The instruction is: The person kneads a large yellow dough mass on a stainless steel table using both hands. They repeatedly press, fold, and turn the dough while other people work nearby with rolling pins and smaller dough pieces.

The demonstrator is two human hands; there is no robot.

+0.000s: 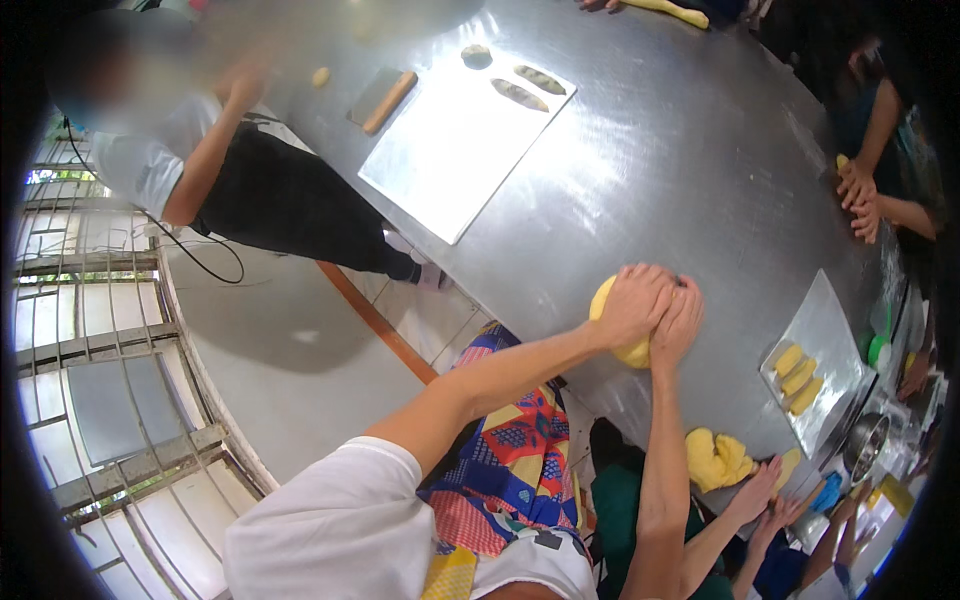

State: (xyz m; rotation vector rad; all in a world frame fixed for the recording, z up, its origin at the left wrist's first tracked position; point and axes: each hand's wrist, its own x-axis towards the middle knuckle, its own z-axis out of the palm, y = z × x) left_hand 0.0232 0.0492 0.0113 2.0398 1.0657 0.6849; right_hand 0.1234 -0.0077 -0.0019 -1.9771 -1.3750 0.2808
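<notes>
A mass of yellow dough (634, 355) lies on the stainless steel table (540, 277) near its front edge. My left hand (637, 300) presses down on it from above, with the fingers bent over its far side. Beside it, touching it, my right hand (677, 322) bears on the dough's right part. Both arms reach out nearly straight. The hands cover most of the dough, so only its left and lower edges show. A small dark spot shows by the right fingers; I cannot tell what it is.
A pale tray (442, 172) holds several shaped pieces, with a wooden-handled dough scraper (390, 103) beside it. Another tray (821, 330) bears three yellow dough pieces (797, 377). Close on my right, a co-worker's hands (757, 491) work near more dough (716, 459). Other people stand around the table.
</notes>
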